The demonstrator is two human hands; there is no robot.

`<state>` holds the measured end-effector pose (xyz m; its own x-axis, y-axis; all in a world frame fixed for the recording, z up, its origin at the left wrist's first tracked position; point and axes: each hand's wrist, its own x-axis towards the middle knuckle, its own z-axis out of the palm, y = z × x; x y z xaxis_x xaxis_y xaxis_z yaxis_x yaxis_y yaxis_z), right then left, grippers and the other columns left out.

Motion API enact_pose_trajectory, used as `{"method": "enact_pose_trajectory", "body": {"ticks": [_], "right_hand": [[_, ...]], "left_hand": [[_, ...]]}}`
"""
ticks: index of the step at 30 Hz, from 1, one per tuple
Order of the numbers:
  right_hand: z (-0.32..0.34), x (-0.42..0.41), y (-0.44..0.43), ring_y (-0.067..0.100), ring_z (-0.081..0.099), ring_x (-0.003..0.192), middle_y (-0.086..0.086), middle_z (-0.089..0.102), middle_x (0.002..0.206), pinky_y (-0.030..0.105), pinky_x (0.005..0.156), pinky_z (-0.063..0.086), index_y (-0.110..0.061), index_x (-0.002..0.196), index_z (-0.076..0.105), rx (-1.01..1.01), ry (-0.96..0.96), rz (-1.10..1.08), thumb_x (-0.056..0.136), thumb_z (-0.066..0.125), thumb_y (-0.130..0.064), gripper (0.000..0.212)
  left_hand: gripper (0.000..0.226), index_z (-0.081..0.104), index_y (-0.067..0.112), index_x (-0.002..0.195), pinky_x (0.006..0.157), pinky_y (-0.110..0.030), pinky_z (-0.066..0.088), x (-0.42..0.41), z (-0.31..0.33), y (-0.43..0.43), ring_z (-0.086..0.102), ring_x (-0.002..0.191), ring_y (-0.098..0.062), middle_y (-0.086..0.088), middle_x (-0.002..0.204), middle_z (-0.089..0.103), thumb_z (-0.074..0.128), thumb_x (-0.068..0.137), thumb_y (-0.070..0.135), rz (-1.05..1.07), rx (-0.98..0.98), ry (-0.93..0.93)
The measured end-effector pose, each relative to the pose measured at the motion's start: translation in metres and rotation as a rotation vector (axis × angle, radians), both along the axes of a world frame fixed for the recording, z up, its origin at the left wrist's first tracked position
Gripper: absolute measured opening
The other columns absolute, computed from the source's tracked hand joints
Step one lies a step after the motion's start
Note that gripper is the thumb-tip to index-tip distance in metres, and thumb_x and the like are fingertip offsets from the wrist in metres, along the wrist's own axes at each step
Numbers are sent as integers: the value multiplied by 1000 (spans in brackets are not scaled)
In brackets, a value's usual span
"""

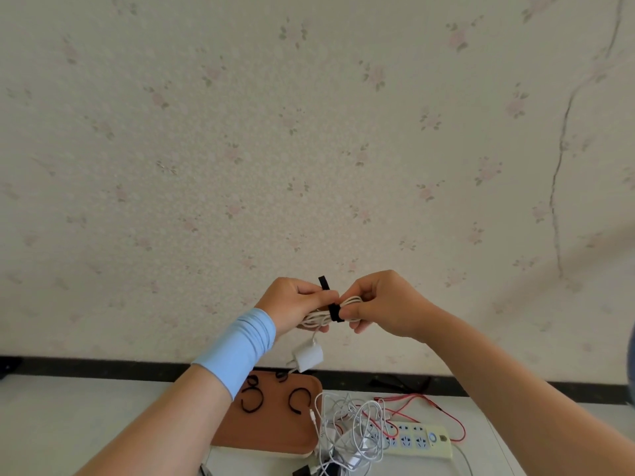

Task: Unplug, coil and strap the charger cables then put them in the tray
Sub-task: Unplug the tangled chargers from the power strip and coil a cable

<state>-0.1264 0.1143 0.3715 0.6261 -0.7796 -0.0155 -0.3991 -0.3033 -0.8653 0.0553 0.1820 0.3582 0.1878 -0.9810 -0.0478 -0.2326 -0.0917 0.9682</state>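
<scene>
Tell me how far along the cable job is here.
Done: one white cable is coiled, its adapter hanging free. In hand: the left hand and right hand hold that coil while a black strap goes round its middle, one end sticking up. Left: the tray holds only spare straps, and a tangle of white and red cables lies by the power strip.

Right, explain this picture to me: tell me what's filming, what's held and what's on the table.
No machine here: a person wears one camera on the head, looking down at their own hands. The left hand and right hand hold a coiled white cable, with a black strap wrapped round it; its charger plug dangles below. On the table lie a brown tray with loose black straps, a tangle of white cables, a red cable and a power strip.
</scene>
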Motion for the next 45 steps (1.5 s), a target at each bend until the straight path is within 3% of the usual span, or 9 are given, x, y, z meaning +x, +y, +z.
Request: {"method": "enact_pose_trajectory", "body": {"ticks": [9, 14, 19, 29, 33, 36, 38, 40, 45], "right_hand": [[-1, -1, 2, 19, 73, 68, 9, 76, 73, 26, 70, 61, -7, 86, 78, -42, -99, -26, 83, 80, -5, 4], [-3, 1, 2, 21, 73, 67, 12, 76, 74, 28, 69, 61, -6, 86, 79, 14, -116, -65, 82, 81, -5, 5], [-2, 3, 1, 23, 74, 68, 15, 76, 79, 27, 65, 61, -3, 89, 78, 93, -148, -125, 81, 81, -5, 9], [-2, 10, 0, 18, 71, 68, 13, 75, 83, 31, 67, 61, -4, 91, 78, 224, -192, -113, 83, 82, -13, 13], [-2, 10, -3, 15, 65, 70, 8, 71, 95, 36, 67, 62, -16, 105, 75, 118, -220, -148, 96, 68, -25, 15], [-2, 1, -5, 5, 63, 82, -5, 64, 105, 27, 70, 57, -29, 110, 71, -157, -152, -29, 91, 54, 2, 39], [-4, -2, -5, -4, 61, 97, -17, 62, 114, 17, 79, 51, -36, 108, 70, -381, -16, 69, 82, 61, 4, 48], [-11, 0, -7, -7, 57, 109, -21, 62, 120, 9, 88, 44, -36, 105, 73, -501, 44, 106, 80, 78, -9, 37], [-18, 6, -10, -1, 63, 93, -18, 71, 97, 13, 82, 47, -28, 86, 80, -501, -32, 40, 83, 81, -21, 8]], "left_hand": [[28, 74, 5, 98, 62, -30, 57, -3, -6, -1, 68, 64, -21, -12, 82, 72, 75, 83, 28, 25, 164, 299], [37, 56, 17, 113, 60, -34, 59, -5, -6, -1, 70, 65, -27, -16, 97, 71, 77, 83, 24, 78, 121, 228], [24, 75, 7, 89, 69, -37, 62, -6, -1, 2, 74, 67, -30, -12, 81, 75, 69, 90, 31, 46, 24, 42], [21, 74, 5, 103, 72, -34, 59, 14, -4, 0, 70, 72, -23, -12, 96, 75, 71, 89, 20, -147, 113, 115], [28, 70, 3, 109, 68, -30, 57, 15, -5, -2, 67, 67, -16, -10, 96, 75, 65, 93, 25, -134, 151, 189], [31, 69, 3, 110, 66, -27, 56, 16, -6, -5, 65, 66, -14, -7, 94, 75, 63, 94, 28, -109, 163, 269], [31, 69, 4, 110, 65, -27, 56, 16, -7, -6, 64, 65, -14, -7, 93, 75, 64, 93, 29, -86, 165, 315], [29, 70, 5, 110, 66, -28, 57, 15, -9, -7, 65, 65, -14, -8, 92, 76, 65, 93, 28, -63, 163, 306], [30, 69, 0, 108, 65, -29, 57, 8, -15, -7, 66, 64, -18, -13, 93, 76, 68, 90, 25, -46, 147, 271]]}}
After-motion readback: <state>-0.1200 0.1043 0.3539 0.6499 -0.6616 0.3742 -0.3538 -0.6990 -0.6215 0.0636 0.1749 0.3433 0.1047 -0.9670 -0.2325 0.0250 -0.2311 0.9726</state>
